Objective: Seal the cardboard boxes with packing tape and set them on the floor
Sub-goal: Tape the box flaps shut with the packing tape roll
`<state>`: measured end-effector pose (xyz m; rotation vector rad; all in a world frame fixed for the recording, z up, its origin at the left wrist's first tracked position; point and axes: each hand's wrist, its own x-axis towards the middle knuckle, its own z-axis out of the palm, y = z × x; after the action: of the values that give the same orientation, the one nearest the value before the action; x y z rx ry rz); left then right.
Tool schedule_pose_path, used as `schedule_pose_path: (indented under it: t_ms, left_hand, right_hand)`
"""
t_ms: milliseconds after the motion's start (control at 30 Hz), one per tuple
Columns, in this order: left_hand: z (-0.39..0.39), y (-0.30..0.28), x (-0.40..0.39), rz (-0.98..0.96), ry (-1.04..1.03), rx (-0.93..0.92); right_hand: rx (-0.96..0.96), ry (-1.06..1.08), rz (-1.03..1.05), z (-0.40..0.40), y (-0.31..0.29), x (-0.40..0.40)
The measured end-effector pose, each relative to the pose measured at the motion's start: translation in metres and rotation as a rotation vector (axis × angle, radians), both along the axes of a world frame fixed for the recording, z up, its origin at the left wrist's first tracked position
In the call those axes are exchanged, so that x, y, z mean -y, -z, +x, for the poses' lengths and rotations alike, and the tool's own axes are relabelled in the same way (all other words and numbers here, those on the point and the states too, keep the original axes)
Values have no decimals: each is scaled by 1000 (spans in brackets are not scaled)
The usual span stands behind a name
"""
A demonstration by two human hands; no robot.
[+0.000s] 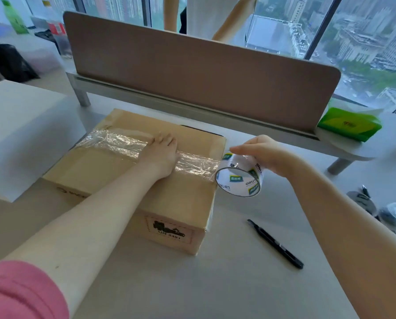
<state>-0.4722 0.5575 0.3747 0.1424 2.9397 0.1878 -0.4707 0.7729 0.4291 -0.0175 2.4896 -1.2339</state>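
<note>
A flat brown cardboard box lies on the grey table, flaps closed, with a strip of clear tape running across its top from left to right. My left hand presses flat on the tape near the middle of the lid. My right hand grips a roll of clear packing tape just past the box's right edge; the tape runs from the roll onto the lid.
A black utility knife lies on the table right of the box. A white box stands at the left. A brown divider panel runs behind, a green tissue pack sits at its right end. Another person stands beyond the divider.
</note>
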Motion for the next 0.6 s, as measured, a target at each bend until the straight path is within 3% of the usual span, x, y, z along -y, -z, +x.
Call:
schedule_pose_path:
  t_ms: [167, 367, 600]
  left_hand:
    - [10, 4, -30, 340, -147, -88]
    - [7, 7, -34, 176, -130, 68]
    - [8, 12, -36, 35, -106, 68]
  right_hand:
    - [9, -130, 29, 3, -3, -10]
    - [-41, -162, 173, 0, 6, -17]
    - [63, -163, 254, -4, 31, -29]
